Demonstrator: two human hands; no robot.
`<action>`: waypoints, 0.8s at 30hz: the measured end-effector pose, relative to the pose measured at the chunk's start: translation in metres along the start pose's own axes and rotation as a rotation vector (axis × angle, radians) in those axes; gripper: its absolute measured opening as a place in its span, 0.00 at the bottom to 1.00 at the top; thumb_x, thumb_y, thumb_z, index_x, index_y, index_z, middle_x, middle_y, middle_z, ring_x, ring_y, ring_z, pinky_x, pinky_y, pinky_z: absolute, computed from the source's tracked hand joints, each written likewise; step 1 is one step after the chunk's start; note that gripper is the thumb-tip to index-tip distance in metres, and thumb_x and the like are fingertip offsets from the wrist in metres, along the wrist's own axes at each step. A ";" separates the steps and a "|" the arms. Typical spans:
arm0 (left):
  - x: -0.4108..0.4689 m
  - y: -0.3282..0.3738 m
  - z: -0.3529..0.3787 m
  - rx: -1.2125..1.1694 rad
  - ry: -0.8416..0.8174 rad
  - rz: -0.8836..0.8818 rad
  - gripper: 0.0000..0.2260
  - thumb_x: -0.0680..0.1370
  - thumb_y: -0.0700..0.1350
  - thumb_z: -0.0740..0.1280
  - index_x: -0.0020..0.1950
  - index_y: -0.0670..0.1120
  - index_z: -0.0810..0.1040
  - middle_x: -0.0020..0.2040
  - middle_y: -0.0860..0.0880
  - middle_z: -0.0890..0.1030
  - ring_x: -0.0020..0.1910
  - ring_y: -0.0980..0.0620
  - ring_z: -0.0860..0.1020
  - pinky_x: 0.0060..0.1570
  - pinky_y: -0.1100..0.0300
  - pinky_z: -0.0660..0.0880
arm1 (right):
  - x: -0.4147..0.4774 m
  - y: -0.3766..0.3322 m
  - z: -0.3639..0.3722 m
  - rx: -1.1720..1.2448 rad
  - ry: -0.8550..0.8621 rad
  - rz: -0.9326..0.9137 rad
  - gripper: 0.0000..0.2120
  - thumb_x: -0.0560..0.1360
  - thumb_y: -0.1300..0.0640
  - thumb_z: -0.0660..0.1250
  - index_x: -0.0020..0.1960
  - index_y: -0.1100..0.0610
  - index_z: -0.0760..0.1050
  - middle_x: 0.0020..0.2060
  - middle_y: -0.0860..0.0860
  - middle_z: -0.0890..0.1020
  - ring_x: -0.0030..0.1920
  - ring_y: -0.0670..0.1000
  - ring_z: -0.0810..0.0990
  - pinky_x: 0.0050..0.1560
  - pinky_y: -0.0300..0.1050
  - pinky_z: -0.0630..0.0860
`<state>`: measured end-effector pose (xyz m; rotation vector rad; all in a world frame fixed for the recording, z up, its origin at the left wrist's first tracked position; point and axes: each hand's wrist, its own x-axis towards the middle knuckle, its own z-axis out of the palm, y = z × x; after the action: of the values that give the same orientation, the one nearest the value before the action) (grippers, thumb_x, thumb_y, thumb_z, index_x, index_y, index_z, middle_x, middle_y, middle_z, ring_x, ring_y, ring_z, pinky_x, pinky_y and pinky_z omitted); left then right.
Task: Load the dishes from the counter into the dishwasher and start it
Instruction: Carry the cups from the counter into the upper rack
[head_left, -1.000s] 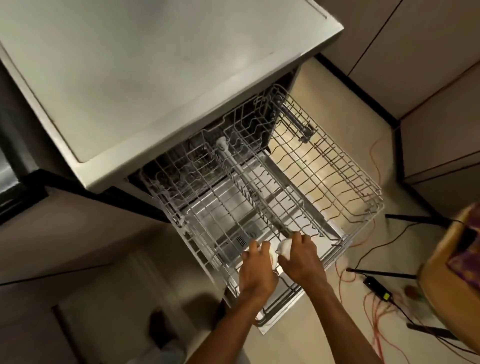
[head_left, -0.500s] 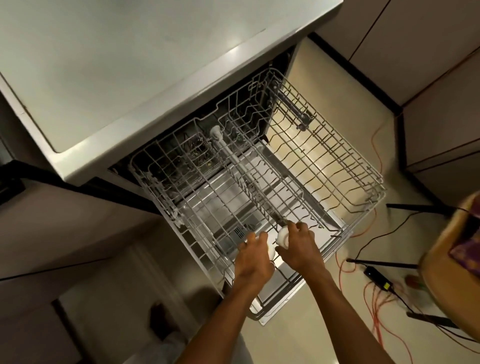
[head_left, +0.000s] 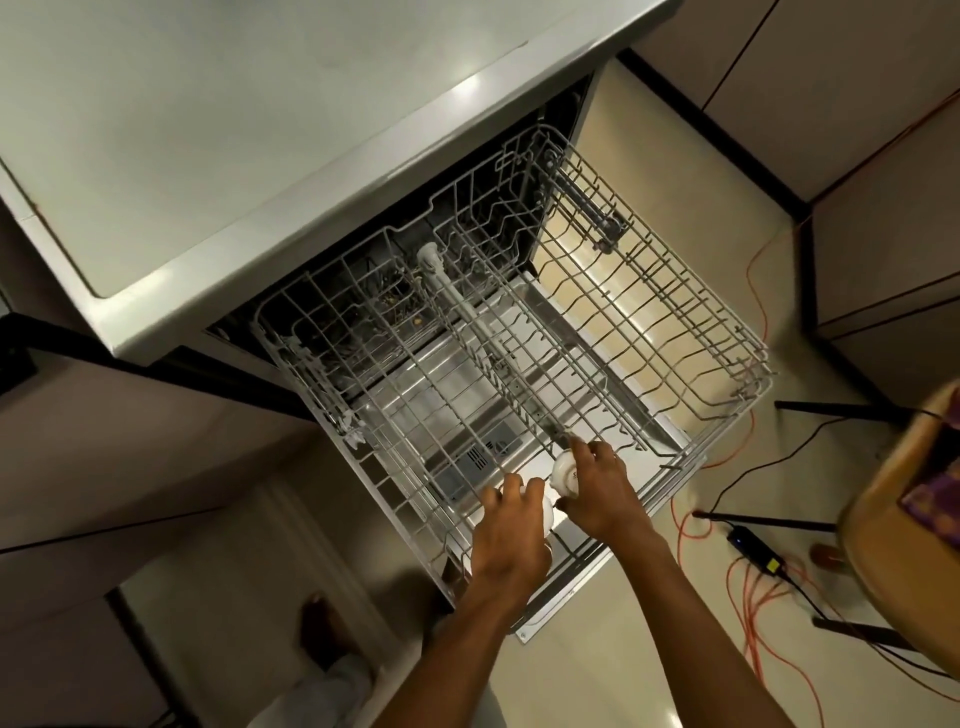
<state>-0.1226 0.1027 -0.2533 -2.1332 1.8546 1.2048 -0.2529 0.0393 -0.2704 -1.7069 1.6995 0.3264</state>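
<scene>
Low in the centre of the frame, our left hand (head_left: 511, 530) curls its fingers over a first cup (head_left: 546, 512) and our right hand (head_left: 602, 493) grips a second cup (head_left: 565, 472) with curled fingers, both at the near edge of the pulled-out rack (head_left: 675, 312). We count two hands, two cups and one otherwise bare rack, so loading seems barely begun. Farther up, the dishwasher (head_left: 291, 156) stands open, not yet started.

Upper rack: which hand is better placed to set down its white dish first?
Right, probably. The right hand holds its white cup in plain view over the rack wires; the left hand covers most of its white item, nearer the front rim.
</scene>
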 end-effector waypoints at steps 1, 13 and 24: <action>0.001 0.000 0.003 0.029 -0.014 -0.003 0.31 0.74 0.43 0.75 0.73 0.51 0.63 0.74 0.48 0.65 0.73 0.43 0.63 0.63 0.51 0.76 | 0.001 0.002 0.000 -0.005 -0.010 -0.011 0.43 0.71 0.54 0.77 0.79 0.51 0.57 0.71 0.57 0.66 0.70 0.60 0.66 0.67 0.52 0.70; 0.008 -0.002 0.016 0.226 -0.087 -0.009 0.38 0.74 0.47 0.75 0.77 0.48 0.57 0.74 0.46 0.64 0.73 0.42 0.64 0.66 0.49 0.74 | -0.003 0.002 0.001 0.000 0.001 -0.026 0.47 0.71 0.56 0.77 0.81 0.53 0.53 0.74 0.57 0.64 0.72 0.59 0.66 0.69 0.53 0.71; -0.004 0.010 -0.018 0.438 -0.137 0.011 0.40 0.72 0.47 0.76 0.76 0.45 0.56 0.72 0.42 0.65 0.71 0.41 0.64 0.60 0.46 0.76 | -0.017 -0.019 -0.021 -0.052 -0.047 -0.014 0.48 0.70 0.60 0.76 0.81 0.52 0.51 0.79 0.60 0.54 0.78 0.64 0.56 0.71 0.57 0.68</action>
<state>-0.1224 0.0937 -0.2346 -1.7625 1.8606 0.8223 -0.2428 0.0373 -0.2388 -1.7348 1.6571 0.4048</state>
